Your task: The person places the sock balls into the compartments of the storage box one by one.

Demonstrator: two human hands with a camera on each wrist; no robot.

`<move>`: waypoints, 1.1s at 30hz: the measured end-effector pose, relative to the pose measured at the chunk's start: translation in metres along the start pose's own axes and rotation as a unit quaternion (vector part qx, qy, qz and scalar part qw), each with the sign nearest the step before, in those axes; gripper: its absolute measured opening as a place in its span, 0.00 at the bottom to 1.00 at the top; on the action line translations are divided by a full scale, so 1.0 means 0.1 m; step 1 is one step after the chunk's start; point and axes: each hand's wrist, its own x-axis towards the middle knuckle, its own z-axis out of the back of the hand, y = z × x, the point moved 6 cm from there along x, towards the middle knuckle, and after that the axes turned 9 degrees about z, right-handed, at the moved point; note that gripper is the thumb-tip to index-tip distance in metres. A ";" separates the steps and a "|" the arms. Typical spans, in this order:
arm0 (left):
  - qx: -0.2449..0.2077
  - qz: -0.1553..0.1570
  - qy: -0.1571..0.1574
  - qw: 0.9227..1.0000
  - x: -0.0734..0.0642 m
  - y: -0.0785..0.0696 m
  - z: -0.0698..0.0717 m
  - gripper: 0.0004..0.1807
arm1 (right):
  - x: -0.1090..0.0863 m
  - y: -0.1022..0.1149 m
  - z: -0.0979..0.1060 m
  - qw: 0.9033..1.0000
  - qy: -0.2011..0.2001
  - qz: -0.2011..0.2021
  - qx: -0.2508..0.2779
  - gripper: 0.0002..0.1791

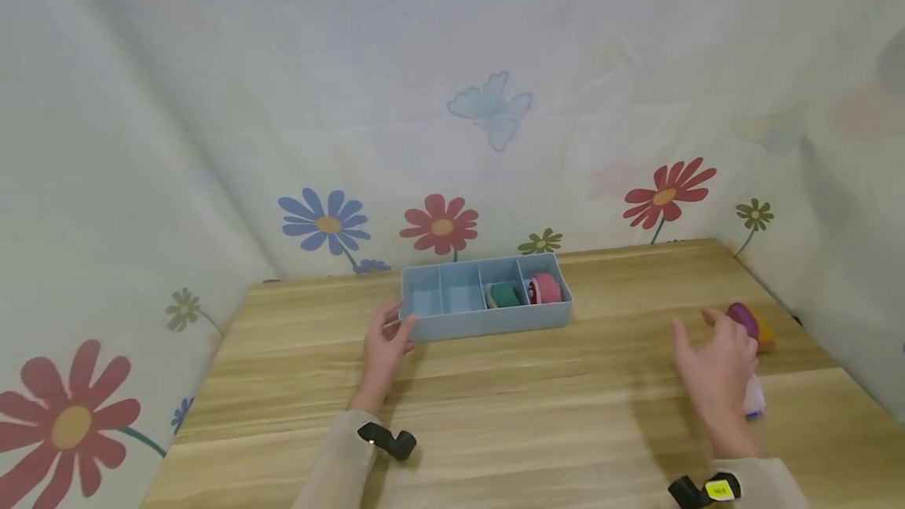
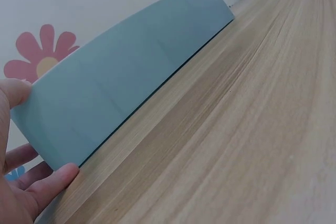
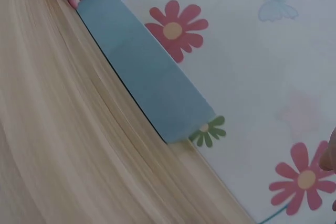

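A person's left hand (image 1: 385, 348) grips the left end of a blue box (image 1: 488, 325), its fingers bent around the corner, while the right hand (image 1: 717, 368), fingers apart and thumb held wide, hovers well to the right of the box with nothing visibly in its grasp; whether it touches the soft bundles beside it cannot be told. Beyond its fingertips, right of the box, lies a purple-and-orange bundle (image 1: 742, 320), which may be one piece or two; a white bundle (image 1: 754, 397) with a blue edge, nearer the person than the box is, shows partly behind the wrist. The right hand could close short or at a slant and push the purple-and-orange bundle farther from the box, toward the table's right side, or its wrist could brush the white one. A hard pull by the left hand, holding one end only, could skew the box. The count: two hands, one box, four compartments, and two soft rolls inside, one green (image 1: 503, 295) in the third compartment from the left, one pink (image 1: 545, 289) in the fourth. The box sits upright near the back of one wooden table (image 1: 530, 415); behind it hangs a pale cloth (image 1: 353, 100) printed with three large red flowers, and one blue butterfly (image 1: 492, 108) above the box.
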 end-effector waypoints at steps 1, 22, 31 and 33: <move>-0.003 -0.002 -0.002 1.000 0.01 0.03 0.02 0.28 | 0.00 -0.02 0.02 1.000 0.001 -0.003 -0.005 0.28; -0.005 -0.006 0.007 1.000 -0.03 -0.09 0.01 0.25 | -0.26 -0.61 0.16 0.987 0.093 -0.105 -0.079 0.47; 0.006 -0.008 0.009 1.000 -0.07 -0.09 -0.02 0.24 | -0.31 -0.74 0.12 0.980 0.126 -0.121 -0.091 0.48; 0.007 -0.007 0.009 1.000 -0.07 -0.09 -0.03 0.23 | -0.32 -0.75 0.12 0.980 0.130 -0.122 -0.090 0.48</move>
